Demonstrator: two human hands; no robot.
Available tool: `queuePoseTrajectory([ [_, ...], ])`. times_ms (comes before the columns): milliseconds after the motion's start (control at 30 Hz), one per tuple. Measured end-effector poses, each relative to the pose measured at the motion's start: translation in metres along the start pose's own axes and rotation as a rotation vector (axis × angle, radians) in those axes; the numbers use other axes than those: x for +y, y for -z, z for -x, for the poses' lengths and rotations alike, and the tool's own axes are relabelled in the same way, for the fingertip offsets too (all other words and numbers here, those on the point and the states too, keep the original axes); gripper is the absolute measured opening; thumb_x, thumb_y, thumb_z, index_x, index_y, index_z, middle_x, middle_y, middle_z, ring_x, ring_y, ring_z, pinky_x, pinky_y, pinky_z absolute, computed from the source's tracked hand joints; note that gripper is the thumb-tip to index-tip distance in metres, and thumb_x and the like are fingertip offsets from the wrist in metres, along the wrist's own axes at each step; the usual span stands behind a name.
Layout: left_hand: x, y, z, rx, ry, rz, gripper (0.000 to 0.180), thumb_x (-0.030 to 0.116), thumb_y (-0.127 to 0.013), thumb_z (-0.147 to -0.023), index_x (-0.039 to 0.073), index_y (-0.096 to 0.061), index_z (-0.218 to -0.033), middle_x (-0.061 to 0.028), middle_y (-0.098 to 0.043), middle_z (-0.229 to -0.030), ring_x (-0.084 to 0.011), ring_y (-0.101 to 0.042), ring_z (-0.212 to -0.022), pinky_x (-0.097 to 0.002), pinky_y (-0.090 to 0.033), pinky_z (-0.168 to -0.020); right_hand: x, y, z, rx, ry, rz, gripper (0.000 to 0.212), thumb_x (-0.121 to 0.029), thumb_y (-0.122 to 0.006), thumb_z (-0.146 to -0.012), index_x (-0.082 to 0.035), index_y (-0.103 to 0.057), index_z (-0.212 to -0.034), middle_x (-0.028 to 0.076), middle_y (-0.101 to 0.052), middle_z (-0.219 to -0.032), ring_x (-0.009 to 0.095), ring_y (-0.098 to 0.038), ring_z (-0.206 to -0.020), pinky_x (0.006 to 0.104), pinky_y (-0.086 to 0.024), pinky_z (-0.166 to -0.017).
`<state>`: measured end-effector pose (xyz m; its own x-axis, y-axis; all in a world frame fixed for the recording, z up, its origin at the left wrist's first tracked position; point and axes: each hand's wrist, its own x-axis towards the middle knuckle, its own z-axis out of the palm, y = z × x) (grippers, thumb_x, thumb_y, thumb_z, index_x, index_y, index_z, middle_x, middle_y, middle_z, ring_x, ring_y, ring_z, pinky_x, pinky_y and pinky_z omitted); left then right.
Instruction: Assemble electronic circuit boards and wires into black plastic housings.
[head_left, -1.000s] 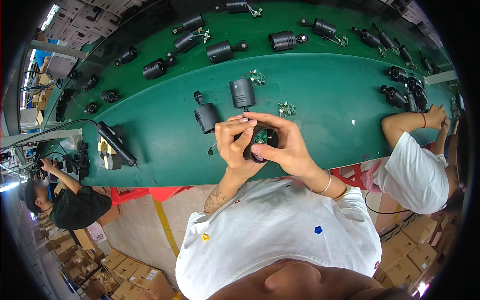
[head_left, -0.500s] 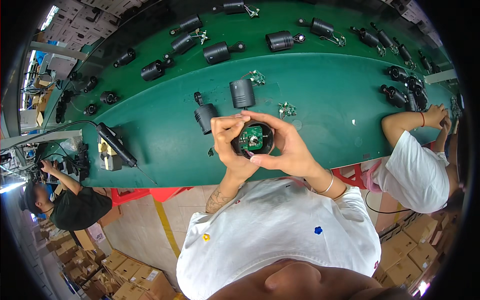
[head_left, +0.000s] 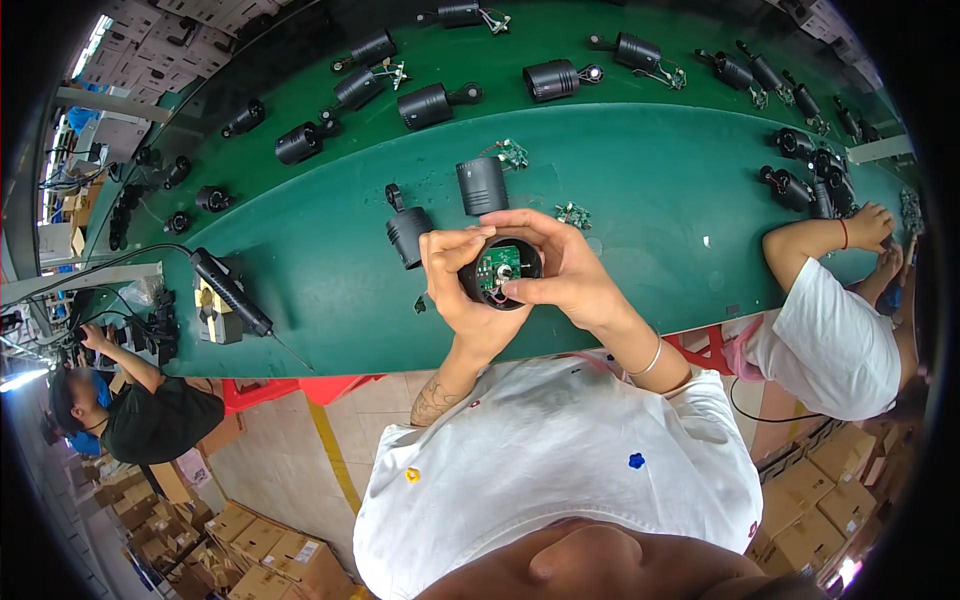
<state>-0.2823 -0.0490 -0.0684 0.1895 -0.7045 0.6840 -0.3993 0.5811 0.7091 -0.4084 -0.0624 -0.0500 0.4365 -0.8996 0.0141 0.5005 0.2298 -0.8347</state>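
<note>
Close to my body, a black cylindrical housing is held with its open end facing me. Inside it sits a green circuit board with a pale round part and some wires. My left hand is closed around the housing's left side. My right hand wraps its other side, and the thumb reaches over the rim to the board. Just beyond my hands stand a dark housing with a bracket and another housing wired to a small board. A loose circuit board lies to the right.
An electric screwdriver rests on a block at the left, its cable trailing away. Along the far green belt lie several black housings. Co-workers sit at the left and right, the right one beside clustered housings.
My right thumb has moved from the housing's lower rim inward and up onto the board. The housing has tilted and shifted slightly left within my hands.
</note>
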Motion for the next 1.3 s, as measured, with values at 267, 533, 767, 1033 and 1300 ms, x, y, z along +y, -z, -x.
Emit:
queuePoseTrajectory([
  [267, -0.006, -0.007, 0.001, -0.060, 0.057, -0.044, 0.065, 0.010, -0.086, -0.059, 0.008, -0.050, -0.113, -0.0098, -0.052, -0.113, -0.0261, -0.053, -0.105, -0.0404, -0.046, -0.093, -0.004, 0.013, -0.003, 0.067, -0.019, 0.074, 0.059, 0.012, -0.065, -0.067, 0.000, -0.056, -0.124, 0.012, -0.063, -0.118, 0.020, -0.058, -0.108, 0.0280, -0.047, -0.093],
  [533, -0.021, -0.024, -0.003, -0.122, 0.032, -0.317, 0.051, 0.016, -0.078, -0.068, 0.005, -0.053, -0.112, -0.0118, -0.050, -0.128, -0.0374, -0.038, -0.127, -0.0498, -0.035, -0.103, -0.078, 0.159, -0.083, 0.935, 0.571, 1.179, 0.049, -0.005, -0.074, -0.064, -0.006, -0.066, -0.113, 0.010, -0.067, -0.106, 0.025, -0.063, -0.088, 0.0314, -0.052, -0.081],
  [767, -0.035, -0.039, 0.012, -0.251, 0.003, -0.379, 0.036, 0.013, -0.073, -0.071, 0.005, -0.058, -0.103, -0.0112, -0.051, -0.125, -0.0369, -0.040, -0.125, -0.0478, -0.037, -0.101, -0.101, 0.322, -0.096, 1.432, 0.323, 1.528, 0.048, -0.021, -0.072, -0.069, -0.013, -0.064, -0.116, 0.013, -0.058, -0.122, 0.033, -0.046, -0.112, 0.0397, -0.045, -0.096],
  [1033, -0.023, -0.027, 0.010, -0.285, 0.068, -0.261, 0.031, 0.011, -0.073, -0.071, 0.006, -0.061, -0.099, -0.0087, -0.054, -0.122, -0.0344, -0.042, -0.124, -0.0467, -0.037, -0.103, -0.124, 0.379, -0.106, 1.299, 0.072, 1.357, 0.052, -0.028, -0.074, -0.069, -0.013, -0.064, -0.118, 0.014, -0.058, -0.123, 0.036, -0.046, -0.113, 0.0385, -0.040, -0.097],
  [1300, -0.102, 0.029, -0.136, -0.378, -0.161, -0.763, 0.037, 0.017, -0.067, -0.075, 0.004, -0.058, -0.109, -0.0127, -0.058, -0.111, -0.0317, -0.054, -0.100, -0.0420, -0.045, -0.091, -0.110, 0.402, -0.105, 1.389, 0.231, 1.404, 0.056, -0.031, -0.074, -0.069, -0.012, -0.064, -0.120, 0.016, -0.056, -0.127, 0.037, -0.045, -0.116, 0.0386, -0.036, -0.100],
])
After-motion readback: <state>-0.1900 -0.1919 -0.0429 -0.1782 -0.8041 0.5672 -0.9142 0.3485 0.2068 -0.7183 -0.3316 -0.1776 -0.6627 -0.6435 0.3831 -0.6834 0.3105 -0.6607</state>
